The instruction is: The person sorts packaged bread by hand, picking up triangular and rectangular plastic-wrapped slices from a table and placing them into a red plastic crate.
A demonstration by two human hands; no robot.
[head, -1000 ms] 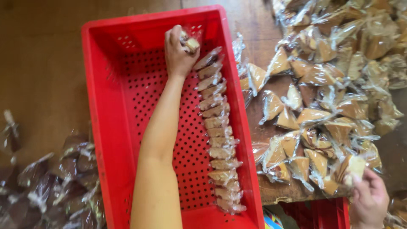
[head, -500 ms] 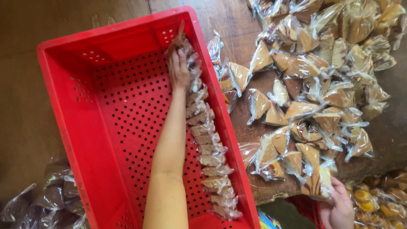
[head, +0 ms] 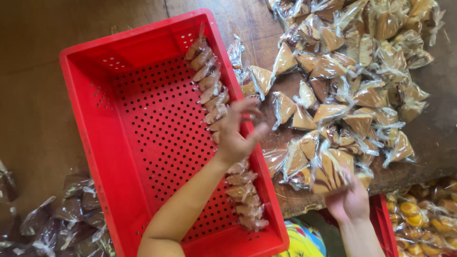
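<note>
Head view, looking down. A red crate [head: 119, 143] with a perforated floor sits on a brown wood tabletop [head: 38, 95]. Along the crate's right wall runs a row of packets [head: 209, 85], each a wedge-shaped cake slice in clear plastic, packed edge to edge from the far corner to near the front; the rest of the crate floor is bare.

The left hand [head: 235, 135] hangs over the row about midway, at the crate's right rim. Its fingers are spread and loose, grip open w/ nothing in it; it is somewhat motion-blurred. The forearm crosses the crate from bottom centre, hiding part of the row.

To the right of the crate, a big pile of packets [head: 347, 71] covers the tabletop, same wedge slices in twisted clear wrap, tan and brown, some marbled. The nearest lie just beside the crate's rim.

The right hand [head: 350, 197] is at the pile's near edge, by the tabletop's chipped front edge. Its grip is closed around a marbled packet [head: 328, 173]; blur hides the fingertips.

Bottom left: dark wrapped packets [head: 62, 214] in a heap. Bottom right: a second red crate [head: 383, 223], partly seen, next to bags of orange sweets [head: 428, 214].
</note>
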